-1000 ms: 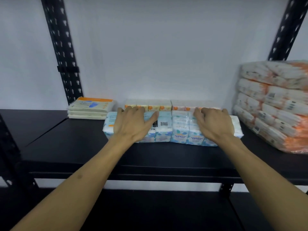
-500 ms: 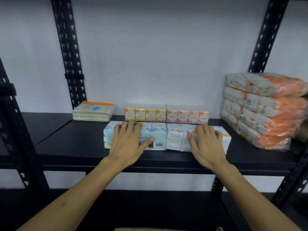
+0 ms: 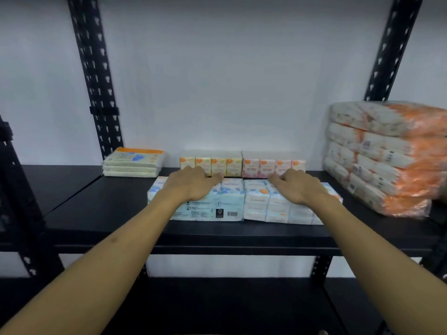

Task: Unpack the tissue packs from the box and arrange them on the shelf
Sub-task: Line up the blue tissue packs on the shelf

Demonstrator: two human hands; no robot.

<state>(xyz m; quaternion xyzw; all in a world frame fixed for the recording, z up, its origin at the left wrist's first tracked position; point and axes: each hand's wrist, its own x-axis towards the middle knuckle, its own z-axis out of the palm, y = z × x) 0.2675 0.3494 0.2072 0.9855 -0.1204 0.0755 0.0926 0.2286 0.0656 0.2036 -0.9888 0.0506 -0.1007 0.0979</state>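
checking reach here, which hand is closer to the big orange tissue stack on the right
Right. The right hand rests on the white and orange pack, a short gap from the orange tissue stack. The left hand lies on the blue pack, farther away.

Both hands are sliding back along the tops of the front packs, away from the shelf's [image 3: 108,213] front edge. The left hand [image 3: 191,186], spread flat over the blue tissue pack [image 3: 212,206] a second ago with its thumb splayed to the right, is now reaching farther in, its fingers [image 3: 212,177] curling over the pack's rear edge, close to the yellow packs [image 3: 211,165] behind. The right hand [image 3: 298,187] is doing likewise on the white-and-orange tissue pack [image 3: 268,206], its fingers bending at the back edge near the pink packs [image 3: 274,166]. More of both packs' front faces is showing, the barcode included.
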